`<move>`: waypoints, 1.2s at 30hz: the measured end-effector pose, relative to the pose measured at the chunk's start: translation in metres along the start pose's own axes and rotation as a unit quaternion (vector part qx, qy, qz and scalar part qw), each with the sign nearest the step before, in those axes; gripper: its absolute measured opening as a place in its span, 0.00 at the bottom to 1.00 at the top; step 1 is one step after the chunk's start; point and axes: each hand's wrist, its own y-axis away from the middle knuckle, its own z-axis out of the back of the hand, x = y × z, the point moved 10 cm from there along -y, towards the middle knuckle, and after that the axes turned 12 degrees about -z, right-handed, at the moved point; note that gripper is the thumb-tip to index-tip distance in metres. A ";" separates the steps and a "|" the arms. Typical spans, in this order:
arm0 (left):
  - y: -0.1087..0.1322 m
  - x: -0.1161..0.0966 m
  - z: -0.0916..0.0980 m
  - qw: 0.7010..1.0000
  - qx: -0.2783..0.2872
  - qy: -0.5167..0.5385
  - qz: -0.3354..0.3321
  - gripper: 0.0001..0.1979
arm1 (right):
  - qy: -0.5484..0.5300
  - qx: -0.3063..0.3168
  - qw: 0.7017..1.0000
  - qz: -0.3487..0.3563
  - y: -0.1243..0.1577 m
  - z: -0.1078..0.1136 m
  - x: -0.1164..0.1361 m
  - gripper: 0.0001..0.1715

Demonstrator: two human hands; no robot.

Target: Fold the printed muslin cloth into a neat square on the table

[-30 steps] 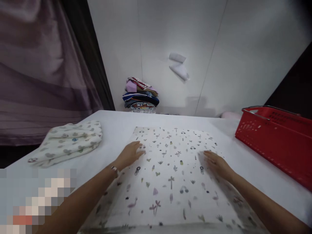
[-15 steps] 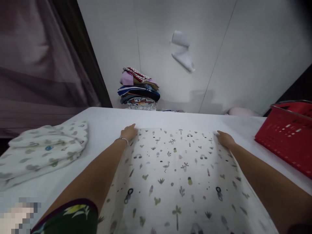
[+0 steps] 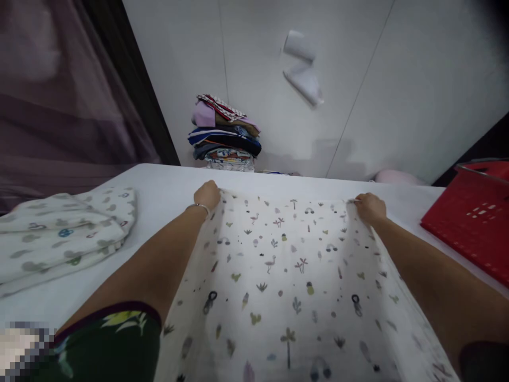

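Observation:
A white cloth (image 3: 286,276) printed with palms, flamingos, pineapples and rainbows stretches across the white table (image 3: 167,188) toward me. My left hand (image 3: 207,195), with a bracelet on its wrist, is closed on the cloth's far left corner. At the far right corner, my right hand (image 3: 370,208) pinches the same cloth. Its far edge hangs nearly straight between both hands, sagging slightly in the middle. The near end runs out of view at the bottom.
Another white patterned cloth (image 3: 71,233) lies folded at the left. A red basket (image 3: 473,223) stands at the right. Behind the table's far edge rises a stack of folded clothes (image 3: 226,132) by the wall. A purplish curtain (image 3: 71,95) hangs at the left.
Both hands have closed on the far corners, where the fingers were stretched out before. The cloth's far edge now appears slightly raised. The whole view has shifted a little.

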 end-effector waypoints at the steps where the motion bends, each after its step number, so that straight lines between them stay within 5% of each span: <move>1: -0.005 -0.001 0.004 1.000 -0.012 -0.006 0.006 0.17 | 0.009 -0.015 1.000 -0.007 -0.003 0.005 0.005 0.20; 4: -0.014 -0.004 0.005 0.999 -0.025 -0.019 0.019 0.18 | 0.027 -0.018 0.999 -0.025 -0.007 0.002 0.017 0.20; 10: -0.008 0.006 -0.027 1.000 0.003 -0.010 0.014 0.15 | 0.032 0.016 0.999 -0.011 -0.003 -0.031 0.023 0.21; 13: -0.004 0.009 -0.024 1.000 -0.019 -0.004 0.003 0.20 | 0.007 -0.027 1.000 0.012 0.001 -0.025 0.030 0.23; 17: 0.012 -0.021 -0.010 0.995 -0.050 -0.007 -0.087 0.24 | -0.076 -0.060 0.983 0.154 0.033 -0.009 0.085 0.25; 21: 0.051 -0.070 -0.034 0.966 0.037 -0.009 -0.257 0.26 | -0.107 0.048 0.940 0.320 0.091 -0.023 0.156 0.29; 24: 0.070 -0.073 -0.052 0.959 0.089 0.005 -0.270 0.29 | -0.090 0.119 0.937 0.316 0.108 -0.039 0.175 0.33; 31: 0.092 -0.071 -0.048 0.961 0.141 0.047 -0.234 0.33 | -0.075 0.139 0.948 0.277 0.119 -0.027 0.150 0.32; 36: 0.159 -0.079 -0.019 0.932 0.192 0.086 -0.295 0.32 | -0.164 0.160 0.908 0.351 0.209 0.008 0.106 0.33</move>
